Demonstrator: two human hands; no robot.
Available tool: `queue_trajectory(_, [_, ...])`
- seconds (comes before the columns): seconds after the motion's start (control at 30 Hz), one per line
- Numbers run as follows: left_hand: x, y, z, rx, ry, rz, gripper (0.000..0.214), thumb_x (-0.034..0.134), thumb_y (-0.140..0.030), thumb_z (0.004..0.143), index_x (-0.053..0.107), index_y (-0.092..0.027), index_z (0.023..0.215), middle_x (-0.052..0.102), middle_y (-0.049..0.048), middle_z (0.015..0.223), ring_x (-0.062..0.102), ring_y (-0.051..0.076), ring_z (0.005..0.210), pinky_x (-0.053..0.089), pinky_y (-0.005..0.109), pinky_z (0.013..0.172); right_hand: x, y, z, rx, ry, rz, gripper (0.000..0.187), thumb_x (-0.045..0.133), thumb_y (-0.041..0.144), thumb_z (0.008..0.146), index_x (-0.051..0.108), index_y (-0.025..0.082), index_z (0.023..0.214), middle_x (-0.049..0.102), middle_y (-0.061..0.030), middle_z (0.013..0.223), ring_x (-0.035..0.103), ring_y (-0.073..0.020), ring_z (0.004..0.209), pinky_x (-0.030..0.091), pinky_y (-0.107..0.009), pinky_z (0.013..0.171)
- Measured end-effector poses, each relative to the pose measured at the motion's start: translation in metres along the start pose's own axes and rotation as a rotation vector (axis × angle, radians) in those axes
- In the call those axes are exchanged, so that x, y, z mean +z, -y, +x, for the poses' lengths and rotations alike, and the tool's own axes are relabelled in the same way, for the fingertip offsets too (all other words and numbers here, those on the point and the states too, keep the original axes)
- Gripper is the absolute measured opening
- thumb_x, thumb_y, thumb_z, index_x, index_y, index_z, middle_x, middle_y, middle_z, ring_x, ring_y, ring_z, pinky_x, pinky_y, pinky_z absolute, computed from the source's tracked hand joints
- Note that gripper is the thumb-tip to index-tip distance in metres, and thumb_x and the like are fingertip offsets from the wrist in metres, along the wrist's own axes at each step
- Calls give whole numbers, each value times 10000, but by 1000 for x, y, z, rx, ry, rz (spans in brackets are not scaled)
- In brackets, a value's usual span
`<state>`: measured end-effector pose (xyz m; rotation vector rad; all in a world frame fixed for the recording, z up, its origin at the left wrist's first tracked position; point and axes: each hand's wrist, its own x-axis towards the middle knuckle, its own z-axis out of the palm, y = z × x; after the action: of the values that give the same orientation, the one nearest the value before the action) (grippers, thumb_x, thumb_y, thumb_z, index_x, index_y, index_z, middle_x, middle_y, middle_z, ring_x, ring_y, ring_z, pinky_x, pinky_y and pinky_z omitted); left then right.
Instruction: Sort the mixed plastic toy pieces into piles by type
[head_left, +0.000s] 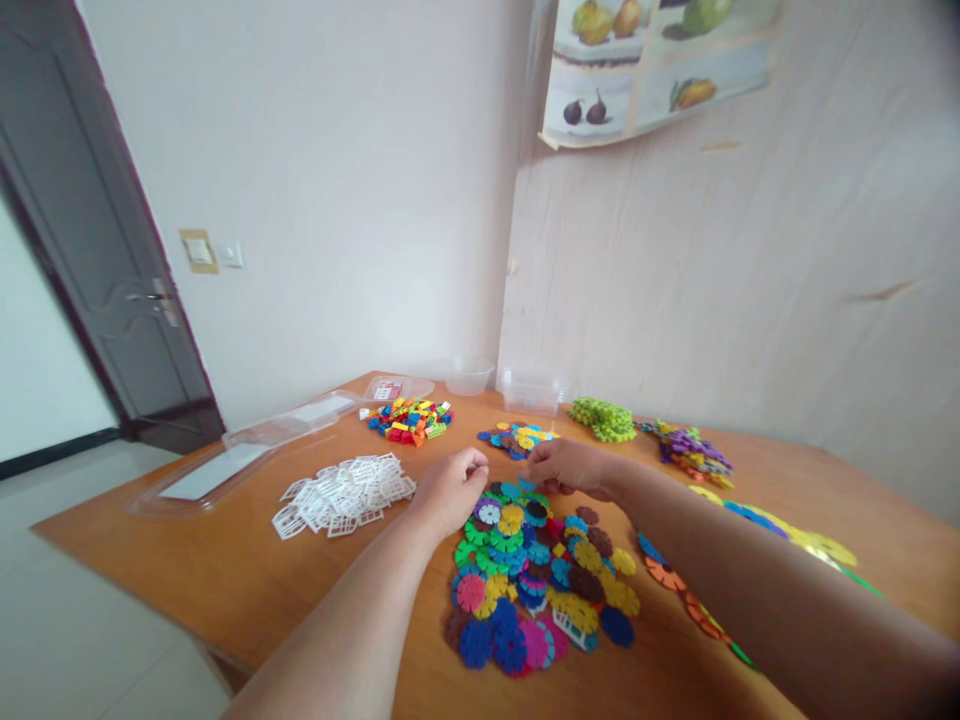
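Just short of both hands (454, 492) lies the large disc heap (517, 560)

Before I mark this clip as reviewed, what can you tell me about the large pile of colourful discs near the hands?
The large pile is a loose, overlapping heap of flat, round, plastic-looking discs with notched rims. Blue, green, yellow, brown and magenta are among its colours. Most lie flat or slightly tilted. A white windowed piece sits among them at the near right. The heap rests on the wooden table, its far end by the left hand and right hand; whether either touches it is unclear.
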<state>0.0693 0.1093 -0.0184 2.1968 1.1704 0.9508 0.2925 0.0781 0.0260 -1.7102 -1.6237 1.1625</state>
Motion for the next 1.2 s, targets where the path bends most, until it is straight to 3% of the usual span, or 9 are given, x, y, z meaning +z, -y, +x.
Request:
queue_trajectory(0.13, [-1,0,0,-1,17,-14,210,497,-342,876,650,-223,958,722,5,885,642,141,796,455,226,707,-4,1,16,38,-182,260,131,669,195,731,546,170,691,563,17,554,488,-85,481,344,-178,415])
queue_trajectory(0.23, [-1,0,0,2,20,-6,210,497,-337,875,650,-225,965,720,5,883,643,145,803,453,230,707,-8,6,24,42,-285,308,102,584,152,784,508,191,728,584,8,606,544,-94,533,463,-191,517])
queue_trajectory(0.33, [-1,0,0,-5,14,1,205,501,-325,873,652,-228,970,723,6,890,647,150,827,453,235,711,-8,7,25,47,-328,297,101,573,150,784,505,198,726,589,7,608,569,-104,548,488,-202,548])
queue_trajectory(0.57, [0,0,0,-8,8,2,203,504,-294,868,657,-221,980,728,15,908,652,153,844,461,242,729,4,4,6,18,-188,89,115,730,193,657,630,169,709,570,36,520,495,-93,476,326,-189,419])
queue_trajectory(0.73, [2,1,0,-6,12,-21,210,568,-325,836,656,-215,992,727,21,937,655,160,853,465,248,728,10,10,-3,-94,-18,-165,194,790,315,624,686,174,707,634,26,641,548,-105,615,414,-196,544])
queue_trajectory(0.87, [0,-2,0,64,33,45,204,601,-338,812,694,-204,934,698,29,903,638,160,828,454,251,719,11,15,-3,-147,38,-315,226,781,349,640,725,190,792,692,5,774,596,-140,736,446,-217,624])
queue_trajectory(1.07, [-3,-6,0,131,63,116,184,608,-331,808,741,-212,854,652,34,881,617,155,807,437,256,704,14,15,0,-180,2,-360,186,772,305,637,665,187,732,628,34,666,561,-126,672,404,-205,559])
queue_trajectory(1.2, [-3,-6,0,139,69,106,175,610,-318,807,750,-213,822,647,38,867,613,161,811,442,269,722,16,12,1,-112,-15,-142,159,733,288,678,619,182,709,568,49,565,495,-92,547,333,-186,464])
